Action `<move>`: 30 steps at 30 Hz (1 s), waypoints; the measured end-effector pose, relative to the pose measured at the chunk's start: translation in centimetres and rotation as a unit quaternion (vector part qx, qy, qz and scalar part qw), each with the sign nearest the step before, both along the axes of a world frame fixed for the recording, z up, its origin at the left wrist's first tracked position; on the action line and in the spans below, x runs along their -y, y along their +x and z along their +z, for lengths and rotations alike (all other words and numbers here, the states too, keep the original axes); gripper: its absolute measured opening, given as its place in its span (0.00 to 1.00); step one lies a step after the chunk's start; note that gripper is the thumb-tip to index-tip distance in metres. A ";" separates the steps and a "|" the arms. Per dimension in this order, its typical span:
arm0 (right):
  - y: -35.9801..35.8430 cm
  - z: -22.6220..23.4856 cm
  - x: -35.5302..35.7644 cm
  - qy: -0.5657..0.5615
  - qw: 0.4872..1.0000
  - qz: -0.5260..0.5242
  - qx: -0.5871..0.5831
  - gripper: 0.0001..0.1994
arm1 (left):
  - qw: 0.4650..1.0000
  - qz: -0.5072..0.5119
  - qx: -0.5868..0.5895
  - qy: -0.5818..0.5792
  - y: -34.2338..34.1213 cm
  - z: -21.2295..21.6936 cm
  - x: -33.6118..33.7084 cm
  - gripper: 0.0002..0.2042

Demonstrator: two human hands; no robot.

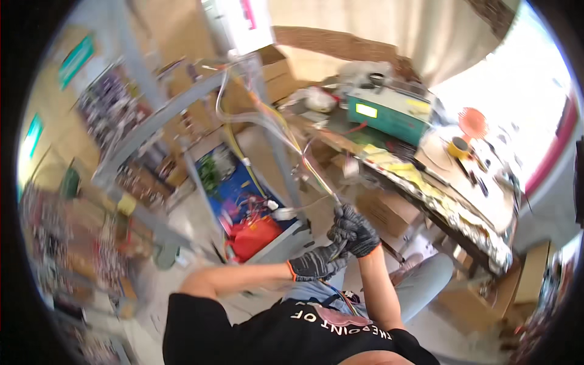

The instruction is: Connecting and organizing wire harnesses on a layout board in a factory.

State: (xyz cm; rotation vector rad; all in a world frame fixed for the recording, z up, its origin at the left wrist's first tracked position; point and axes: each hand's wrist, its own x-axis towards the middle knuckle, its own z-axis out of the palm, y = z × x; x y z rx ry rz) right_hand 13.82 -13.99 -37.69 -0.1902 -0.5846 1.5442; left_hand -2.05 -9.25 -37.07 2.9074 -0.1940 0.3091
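Observation:
My right hand, in a dark grey knit glove with an orange cuff, is closed around a bundle of thin coloured wires. Just below and to its left, my left hand wears a matching glove and closes on the same bundle. From my hands the wires stretch up and away to the top of a grey metal frame, where they hang over its bar. Their other end trails down in front of my lap. The fingers' exact grip is blurred.
Beyond the frame sits a blue-lined tray with a red bag and loose wires. At right stands a cluttered workbench with a teal machine and an orange cup. Cardboard boxes lie beneath it.

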 end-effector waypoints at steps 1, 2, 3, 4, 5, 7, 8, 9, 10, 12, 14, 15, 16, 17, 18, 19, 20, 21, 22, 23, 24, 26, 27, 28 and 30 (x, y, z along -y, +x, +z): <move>0.1 -2.1 -0.3 -0.036 0.998 -0.043 -0.003 0.16 | 0.932 0.105 -0.098 -0.332 0.8 -1.8 -0.3 0.23; 0.5 -3.8 -1.7 -0.042 0.997 -0.070 -0.015 0.16 | 0.992 0.058 0.033 -0.109 1.9 -5.3 -2.8 0.21; 1.4 -5.6 -3.1 -0.059 0.991 -0.113 -0.028 0.13 | 0.980 -0.002 0.168 0.105 2.6 -8.6 -4.1 0.20; 2.9 -7.3 -4.3 -0.077 0.984 -0.156 -0.043 0.10 | 0.963 -0.027 0.095 0.251 3.5 -8.5 -4.7 0.19; 3.8 -8.8 -5.1 -0.096 0.976 -0.187 -0.058 0.10 | 0.918 -0.049 0.024 0.393 4.5 -7.6 -5.9 0.17; 7.8 -10.5 -5.3 -0.019 0.935 -0.329 0.131 0.10 | 0.958 0.123 -0.255 -0.045 8.0 -3.2 -5.9 0.21; 7.7 -8.0 -4.5 0.017 0.954 -0.296 0.046 0.10 | 0.957 0.128 -0.258 -0.046 7.6 -3.9 -6.9 0.21; 7.5 -3.9 -2.9 0.056 0.964 -0.256 -0.038 0.10 | 0.992 0.042 -0.113 0.035 7.1 -4.5 -7.7 0.19; 7.9 -2.7 -0.7 0.076 0.935 -0.341 0.058 0.11 | 0.990 -0.050 0.038 0.123 7.2 -4.3 -7.9 0.17; 4.1 1.0 2.0 -0.091 0.766 -0.637 0.015 0.08 | 0.958 -0.053 -0.076 -0.270 7.6 -4.8 -6.9 0.17; 11.1 1.4 9.5 0.151 0.871 -0.463 -0.072 0.11 | 0.822 -0.175 -0.065 -0.538 8.1 -4.7 -4.1 0.18; 13.7 2.3 11.8 0.351 0.890 -0.242 -0.161 0.16 | 0.900 -0.191 0.136 -0.367 9.2 -6.7 -2.4 0.18; 12.0 6.5 13.5 0.269 0.868 -0.406 -0.100 0.19 | 0.978 -0.135 0.133 -0.085 7.7 -4.3 -0.7 0.15; 9.0 12.4 15.1 0.179 0.815 -0.549 -0.035 0.23 | 0.967 -0.138 0.155 -0.149 6.7 -2.6 0.3 0.14; 6.9 16.6 14.6 0.257 0.875 -0.403 -0.078 0.29 | 0.973 -0.162 0.072 -0.151 7.0 -4.5 0.2 0.14; 5.4 19.4 14.9 0.222 0.866 -0.444 -0.063 0.35 | 0.968 -0.199 -0.013 -0.153 8.0 -6.2 0.5 0.14; 7.2 19.5 16.6 0.207 0.879 -0.428 -0.035 0.34 | 0.959 -0.189 -0.056 -0.203 7.5 -3.8 0.9 0.17; 9.1 19.5 18.2 0.189 0.893 -0.407 -0.009 0.33 | 0.947 -0.173 -0.100 -0.253 6.2 -1.2 0.2 0.20; 9.3 19.8 19.2 0.118 0.896 -0.428 0.021 0.31 | 0.940 -0.186 -0.151 -0.244 5.8 -1.9 -1.2 0.28; 8.9 19.7 19.6 0.058 0.887 -0.456 0.041 0.28 | 0.935 -0.160 -0.262 -0.176 5.6 -1.4 -2.4 0.28; 7.8 19.5 19.5 0.027 0.885 -0.461 0.052 0.28 | 0.918 -0.146 -0.232 -0.288 5.6 -8.4 -5.2 0.23; 9.0 17.0 20.9 -0.046 0.857 -0.509 0.066 0.26 | 0.913 -0.221 -0.185 -0.288 4.5 -11.1 -9.4 0.13; 10.0 16.1 22.7 -0.029 0.863 -0.504 0.009 0.22 | 0.919 -0.141 -0.165 -0.329 3.6 -10.4 -9.6 0.14; 10.4 15.5 24.3 -0.069 0.829 -0.555 0.022 0.21 | 0.936 -0.050 -0.264 -0.227 3.9 -6.9 -9.3 0.17; 10.1 14.9 29.0 -0.091 0.789 -0.606 0.051 0.18 | 0.956 -0.100 -0.149 -0.232 4.9 -6.4 -9.7 0.18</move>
